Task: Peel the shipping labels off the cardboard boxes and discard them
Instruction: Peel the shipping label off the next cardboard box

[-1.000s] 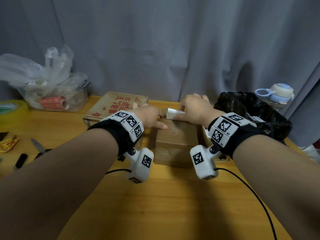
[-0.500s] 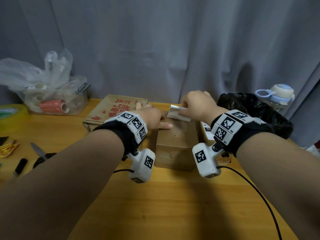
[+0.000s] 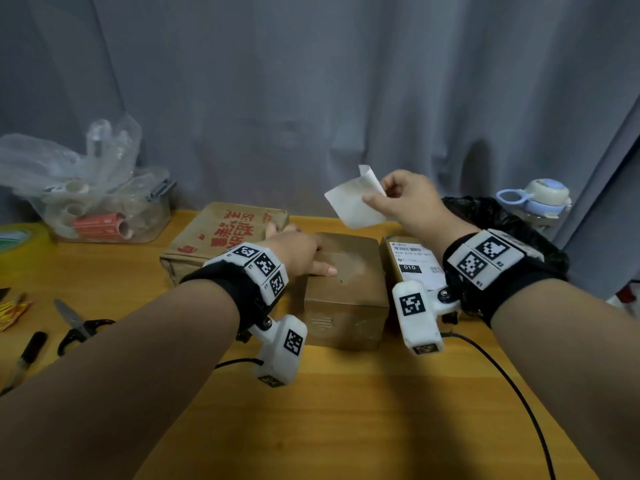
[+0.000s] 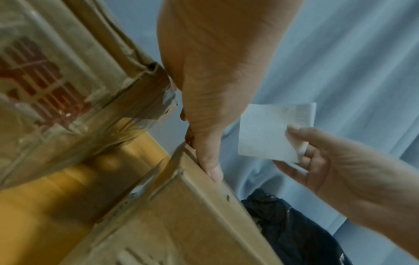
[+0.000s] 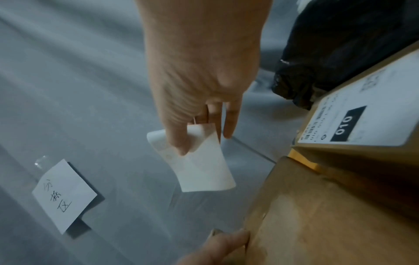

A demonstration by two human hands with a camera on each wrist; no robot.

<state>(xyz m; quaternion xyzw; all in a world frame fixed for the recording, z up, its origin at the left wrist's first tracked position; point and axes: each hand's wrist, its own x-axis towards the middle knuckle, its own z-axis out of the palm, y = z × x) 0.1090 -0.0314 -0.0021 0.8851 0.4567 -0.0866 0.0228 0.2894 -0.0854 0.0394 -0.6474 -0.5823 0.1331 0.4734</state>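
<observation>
Head view: right hand (image 3: 408, 199) pinches peeled label (image 3: 353, 200), tilted, blank side out.

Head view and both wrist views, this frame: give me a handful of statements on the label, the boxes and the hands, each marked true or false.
1. The right hand pinches a peeled label clear of the boxes. True.
2. The left hand is lifted off the middle box. False: it rests on that box's top, fingers over the far edge.
3. The box to the right bears a printed label reading 010. True.
4. The peeled label already lies in the black bag. False: it is in the air, held by the right hand.
5. Scissors lie on the table. True.
</observation>
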